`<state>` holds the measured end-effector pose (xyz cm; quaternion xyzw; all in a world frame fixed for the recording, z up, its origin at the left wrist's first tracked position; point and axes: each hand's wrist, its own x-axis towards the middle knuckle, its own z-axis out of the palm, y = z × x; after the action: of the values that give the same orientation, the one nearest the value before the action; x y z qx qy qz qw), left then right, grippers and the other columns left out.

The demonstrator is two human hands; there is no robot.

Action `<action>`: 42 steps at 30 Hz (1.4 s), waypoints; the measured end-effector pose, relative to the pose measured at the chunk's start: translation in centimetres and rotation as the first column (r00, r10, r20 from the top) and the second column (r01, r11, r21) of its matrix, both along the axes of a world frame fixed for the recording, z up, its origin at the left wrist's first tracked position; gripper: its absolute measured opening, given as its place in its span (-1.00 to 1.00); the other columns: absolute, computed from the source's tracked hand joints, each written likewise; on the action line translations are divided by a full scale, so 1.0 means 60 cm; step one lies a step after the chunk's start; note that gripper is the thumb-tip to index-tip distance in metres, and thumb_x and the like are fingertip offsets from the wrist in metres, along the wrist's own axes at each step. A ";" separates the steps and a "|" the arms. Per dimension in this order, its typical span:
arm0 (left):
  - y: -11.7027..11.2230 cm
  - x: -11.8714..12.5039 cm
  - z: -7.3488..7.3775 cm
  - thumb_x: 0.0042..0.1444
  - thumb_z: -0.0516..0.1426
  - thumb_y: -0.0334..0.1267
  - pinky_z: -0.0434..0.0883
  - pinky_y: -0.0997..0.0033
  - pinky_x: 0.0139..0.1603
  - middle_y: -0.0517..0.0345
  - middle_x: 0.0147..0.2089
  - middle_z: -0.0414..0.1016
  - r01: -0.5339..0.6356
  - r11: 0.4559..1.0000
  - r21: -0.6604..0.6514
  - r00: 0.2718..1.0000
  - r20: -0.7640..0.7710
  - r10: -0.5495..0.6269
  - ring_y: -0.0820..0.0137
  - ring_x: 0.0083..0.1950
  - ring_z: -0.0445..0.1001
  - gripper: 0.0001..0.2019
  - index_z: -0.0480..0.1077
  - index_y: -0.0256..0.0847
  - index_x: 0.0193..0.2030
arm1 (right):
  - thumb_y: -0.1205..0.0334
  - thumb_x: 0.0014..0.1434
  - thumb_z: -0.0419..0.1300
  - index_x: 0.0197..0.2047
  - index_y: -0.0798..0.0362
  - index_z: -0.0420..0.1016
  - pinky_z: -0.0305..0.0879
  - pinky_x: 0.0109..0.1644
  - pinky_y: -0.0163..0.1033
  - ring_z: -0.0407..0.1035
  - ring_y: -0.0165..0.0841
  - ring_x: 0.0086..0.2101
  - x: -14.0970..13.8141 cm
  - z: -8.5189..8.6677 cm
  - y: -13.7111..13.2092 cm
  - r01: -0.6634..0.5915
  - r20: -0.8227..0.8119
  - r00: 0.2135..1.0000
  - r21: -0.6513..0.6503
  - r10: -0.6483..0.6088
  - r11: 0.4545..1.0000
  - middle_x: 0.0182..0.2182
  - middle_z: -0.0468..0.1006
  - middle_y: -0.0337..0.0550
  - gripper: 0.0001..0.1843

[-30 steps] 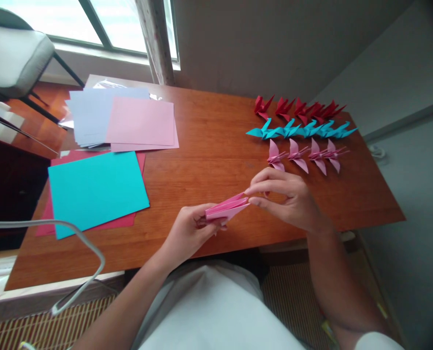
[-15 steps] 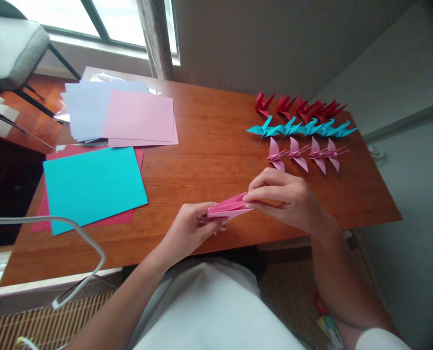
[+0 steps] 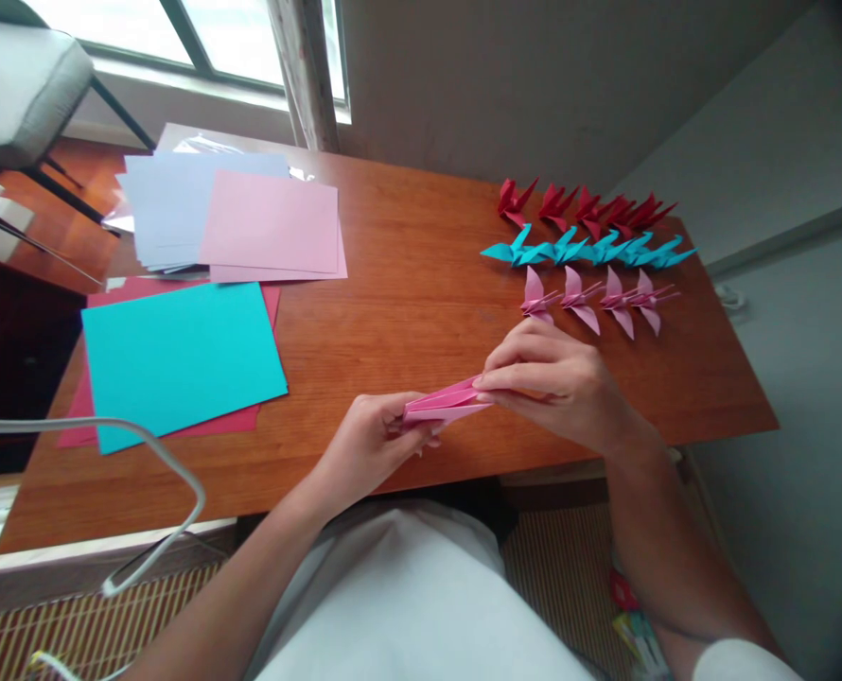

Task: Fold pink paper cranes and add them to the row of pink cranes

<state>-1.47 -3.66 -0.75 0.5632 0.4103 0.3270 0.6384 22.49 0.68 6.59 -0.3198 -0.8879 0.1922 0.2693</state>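
A folded piece of pink origami paper is held above the table's near edge, its layers slightly parted toward the right. My left hand grips its left end, thumb and fingers closed round it. At the right end, my right hand pinches a layer between thumb and fingertips. Just beyond my right hand stands a row of pink paper cranes, the nearest partly covered by the hand. Behind them are a row of blue cranes and a row of red cranes.
On the wooden table's left lie turquoise sheets over red ones, with pink sheets and pale blue sheets behind. A white cable loops at the near left. A chair stands beyond.
Both hands keep their hold on the pink paper, almost unmoved. Only a slight shift of the camera view shows.
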 end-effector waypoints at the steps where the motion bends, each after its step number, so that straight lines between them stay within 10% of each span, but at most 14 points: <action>1: 0.000 0.000 -0.001 0.21 0.21 -0.30 0.47 0.58 -0.39 0.08 -0.34 0.65 0.000 1.000 0.003 1.000 0.000 0.000 0.45 -0.39 0.55 -0.79 0.61 -0.34 -0.09 | 0.33 0.30 0.30 -0.20 0.05 0.64 0.38 -0.16 -0.18 0.40 -0.34 -0.26 0.000 0.000 0.000 0.000 0.002 1.000 0.004 0.000 1.000 -0.30 0.63 -0.11 -0.93; 42: 0.005 0.002 0.008 0.19 0.19 -0.33 0.45 0.61 -0.39 0.16 -0.40 0.62 0.025 0.999 -0.030 0.999 0.042 -0.023 0.50 -0.42 0.53 -0.85 0.59 -0.31 -0.21 | 0.34 0.35 0.21 -0.24 -0.02 0.58 0.40 -0.17 -0.16 0.41 -0.33 -0.26 0.001 0.007 0.006 -0.071 0.022 0.997 -0.016 0.072 0.997 -0.30 0.62 -0.15 -0.86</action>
<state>-1.37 -3.36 -0.25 0.5515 0.3950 0.3247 0.6591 22.56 1.02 7.02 -0.2920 -0.9003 0.2046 0.2496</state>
